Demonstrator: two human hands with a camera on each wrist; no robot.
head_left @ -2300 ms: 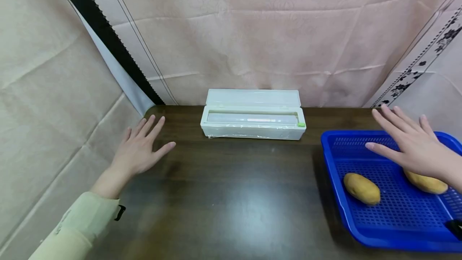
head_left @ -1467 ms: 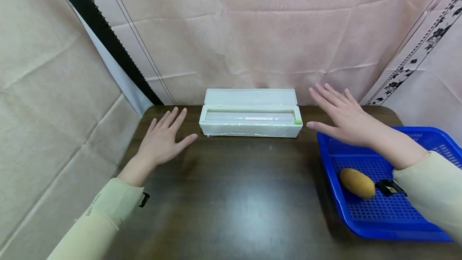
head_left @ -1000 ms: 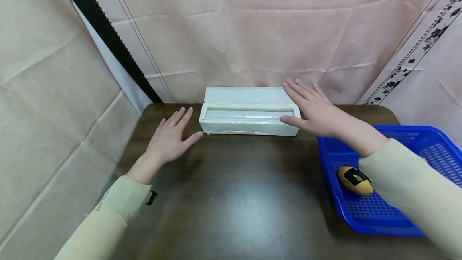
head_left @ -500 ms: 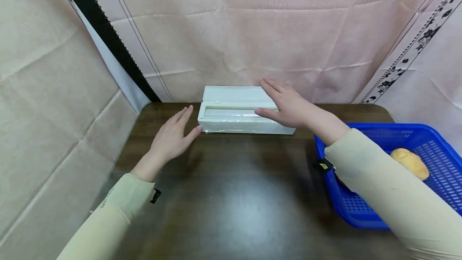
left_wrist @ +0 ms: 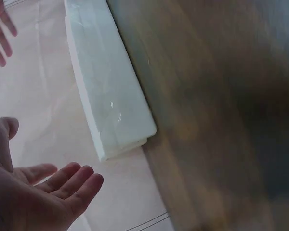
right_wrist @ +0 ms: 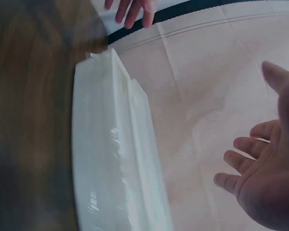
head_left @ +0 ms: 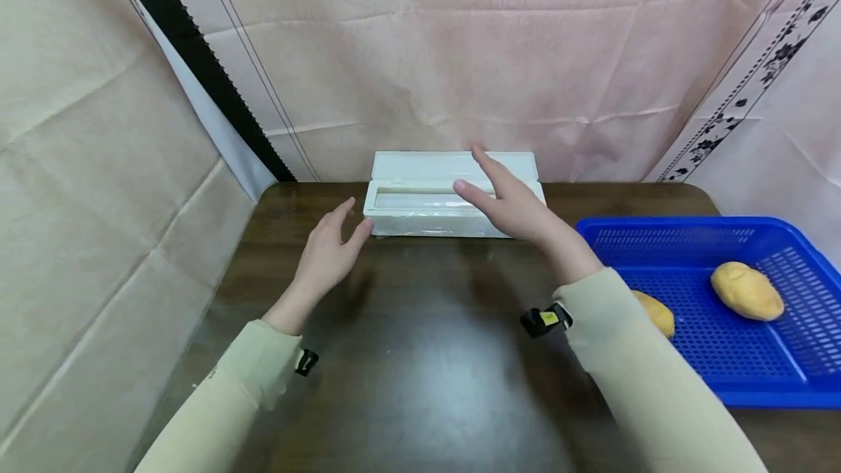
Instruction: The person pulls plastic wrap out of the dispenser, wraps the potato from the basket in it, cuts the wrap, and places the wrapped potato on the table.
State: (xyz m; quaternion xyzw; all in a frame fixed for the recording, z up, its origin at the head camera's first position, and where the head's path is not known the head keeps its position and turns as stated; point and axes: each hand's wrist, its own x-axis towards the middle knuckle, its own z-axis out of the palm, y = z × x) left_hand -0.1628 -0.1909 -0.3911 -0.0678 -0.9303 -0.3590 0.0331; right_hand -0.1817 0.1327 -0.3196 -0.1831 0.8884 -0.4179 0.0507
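A white box [head_left: 420,225] sits at the far edge of the surface [head_left: 434,356], long side facing the person, in the same place as in the earlier frames. Its lid [head_left: 420,166] is raised along the back, as before, and a pale roll [head_left: 410,200] lies in the long slot. Shiny clear film covers part of the front.

The left hand [head_left: 327,250] is just beside the box's left end, fingers loosely extended, thumb apart, holding nothing. It has come in from farther left, where it hung well apart from the box. The right hand [head_left: 515,209] has travelled further: first over the basket, it now hovers at the right part of the box, also open, with nothing in its grasp. It has turned more edge-on than half a second ago and hides the green piece seen earlier at that end. Both wrist views show the fingers apart from the box.

To the right, the blue basket [head_left: 690,222] holds two yellow potatoes. The right potato [head_left: 747,290] is fully in sight; the left potato [head_left: 655,312] is partly hidden behind the right sleeve [head_left: 650,363], which covered nearly all of it half a second ago. A black strap [head_left: 545,320] shows at the right wrist. Behind everything hangs a creased pinkish cloth [head_left: 460,57].
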